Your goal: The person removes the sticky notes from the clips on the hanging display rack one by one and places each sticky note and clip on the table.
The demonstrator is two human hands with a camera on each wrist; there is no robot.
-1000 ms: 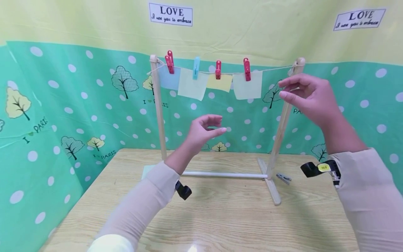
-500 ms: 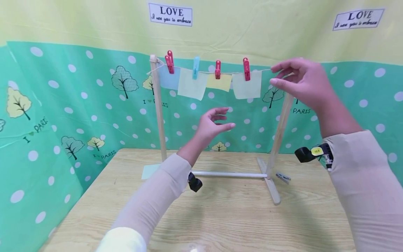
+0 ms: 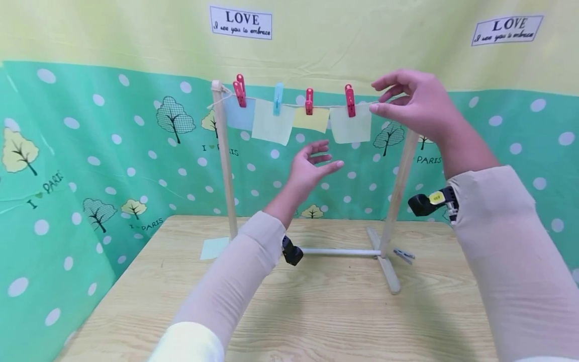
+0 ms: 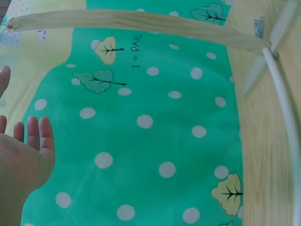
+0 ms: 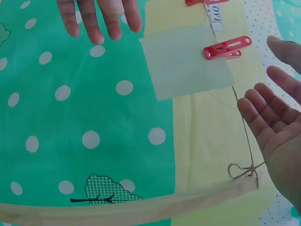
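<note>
In the head view, the right hand (image 3: pixel 413 103) is raised near the right end of the string (image 3: pixel 319 106), thumb and fingers parted with nothing gripped; whether it touches the string, I cannot tell. The left hand (image 3: pixel 312 166) hangs lower, fingers spread, also free. Four papers hang along the string: a blue paper (image 3: pixel 239 115), a large pale green paper (image 3: pixel 271 126), a yellow paper (image 3: pixel 312 120) and a whitish-green paper (image 3: pixel 350 129) nearest the right hand. Three red pins (image 3: pixel 350 103) and a light blue pin (image 3: pixel 278 99) pinch their top edges, which seems to be what keeps them up. Two wooden posts (image 3: pixel 400 186) hold the string above the table (image 3: pixel 339 311), the white rod (image 3: pixel 339 252) apparently bracing them. A grey pin (image 3: pixel 404 255) lies beside the right post's foot, and a loose paper (image 3: pixel 212 248) by the left post. The left wrist view shows that palm open, its fingers extended, touching nothing visible. In the right wrist view, the whitish-green paper looks smooth, square and slightly tilted, held by a single red pin; the string ends in a looped knot at the post, presumably securing it.
</note>
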